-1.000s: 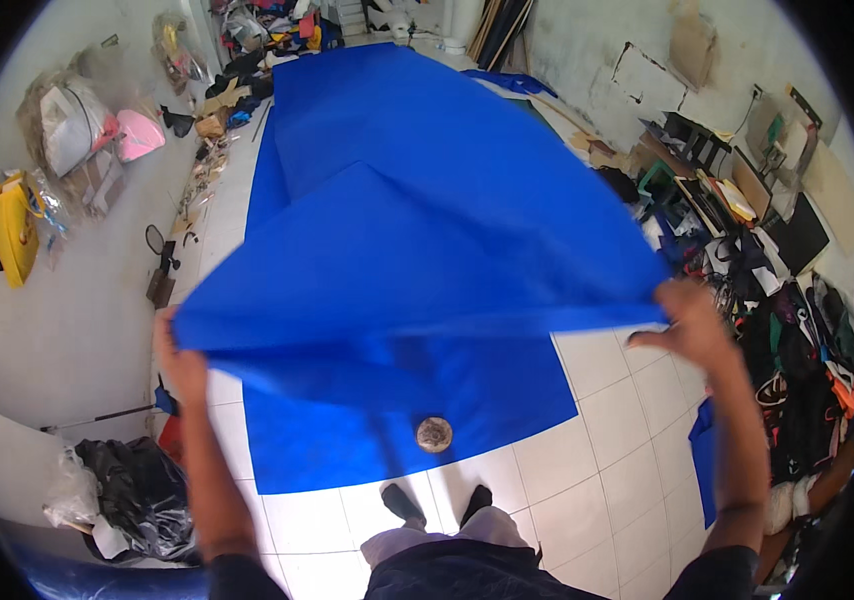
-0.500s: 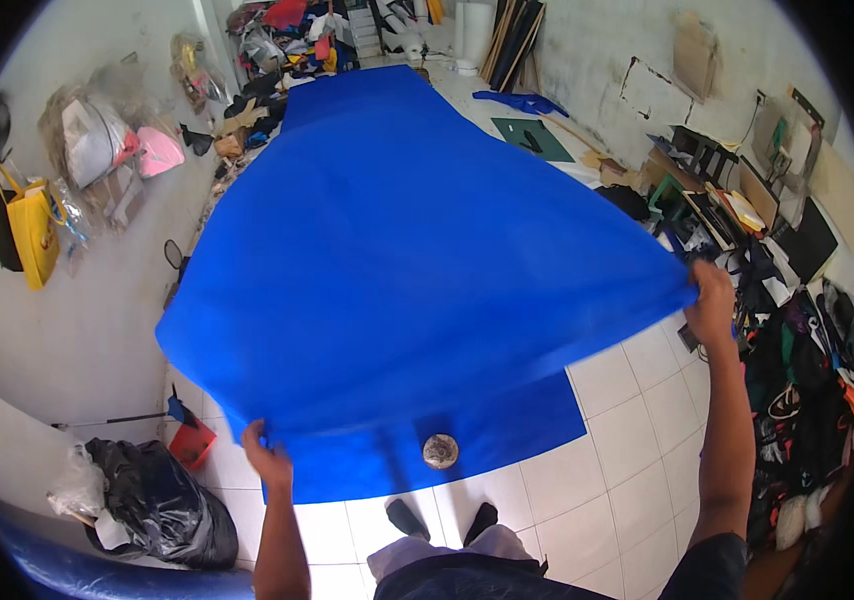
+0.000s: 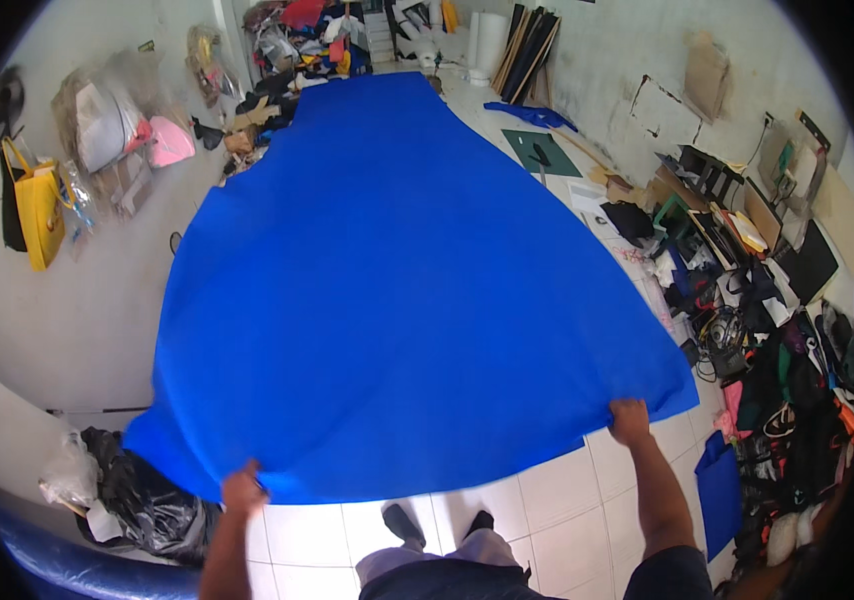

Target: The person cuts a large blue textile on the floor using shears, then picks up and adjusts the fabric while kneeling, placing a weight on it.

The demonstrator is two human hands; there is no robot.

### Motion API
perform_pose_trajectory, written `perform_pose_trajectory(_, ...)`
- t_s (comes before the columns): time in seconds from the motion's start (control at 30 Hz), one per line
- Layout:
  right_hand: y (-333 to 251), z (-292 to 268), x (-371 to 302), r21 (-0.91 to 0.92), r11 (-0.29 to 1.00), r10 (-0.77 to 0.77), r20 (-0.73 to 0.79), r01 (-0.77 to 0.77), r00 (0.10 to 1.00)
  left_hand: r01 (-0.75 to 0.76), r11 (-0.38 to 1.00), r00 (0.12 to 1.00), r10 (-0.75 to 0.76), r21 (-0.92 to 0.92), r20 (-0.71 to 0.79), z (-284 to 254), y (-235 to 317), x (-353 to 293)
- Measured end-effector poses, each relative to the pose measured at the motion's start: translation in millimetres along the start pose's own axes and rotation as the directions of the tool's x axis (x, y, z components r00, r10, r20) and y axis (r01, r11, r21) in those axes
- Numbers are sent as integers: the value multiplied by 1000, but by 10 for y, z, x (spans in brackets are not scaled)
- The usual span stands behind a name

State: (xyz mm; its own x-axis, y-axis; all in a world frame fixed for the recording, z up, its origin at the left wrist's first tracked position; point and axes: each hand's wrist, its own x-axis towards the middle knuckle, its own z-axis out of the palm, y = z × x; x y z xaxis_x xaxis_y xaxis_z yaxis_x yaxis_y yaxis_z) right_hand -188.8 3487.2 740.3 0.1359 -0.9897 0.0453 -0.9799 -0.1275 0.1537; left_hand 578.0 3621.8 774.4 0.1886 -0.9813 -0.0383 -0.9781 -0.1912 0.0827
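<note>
A large sheet of blue fabric [image 3: 397, 280] stretches from just before my feet to the far end of the room. My left hand [image 3: 244, 488] is closed on its near edge at the left, and a flap of the cloth spreads out beyond that hand over the black bag. At the right, my right hand [image 3: 631, 422] grips the same near edge, with a corner hanging out past it. Between the two hands the cloth looks raised and slightly billowed. Whatever lies beneath it is hidden.
A black garbage bag [image 3: 152, 500] stands at the left by a blue roll [image 3: 87, 555]. Piled clothes and shoes [image 3: 797, 400] line the right wall. A green cutting mat [image 3: 540, 152] lies on the tiled floor [image 3: 567, 490] farther back. A yellow bag [image 3: 39, 220] hangs on the left wall.
Both hands have come down and nearer to me, the right one also moving left. The near edge of the fabric now covers the round weight and the lower blue layer seen before.
</note>
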Motion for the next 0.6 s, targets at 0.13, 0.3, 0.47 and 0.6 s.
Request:
perform_pose_trajectory(0.13, 253, 160, -265, -33, 984, 180, 124, -177, 976, 75, 997, 948, -61, -31, 314, 522, 438, -157)
perform_pose_trajectory(0.3, 487, 313, -190, -55, 978, 209, 143, -203, 967, 112, 993, 947, -115, 26, 299, 759, 648, -203)
perform_pose_trajectory(0.47, 626, 999, -372, -3, 986, 161, 213, -164, 964, 78, 997, 989, -80, 15, 124, 1203, 670, -311)
perform_pose_trajectory(0.6, 549, 1639, -381, 49, 977, 206, 63, -210, 976, 69, 998, 995, -68, 9, -74, 1856, 610, -328)
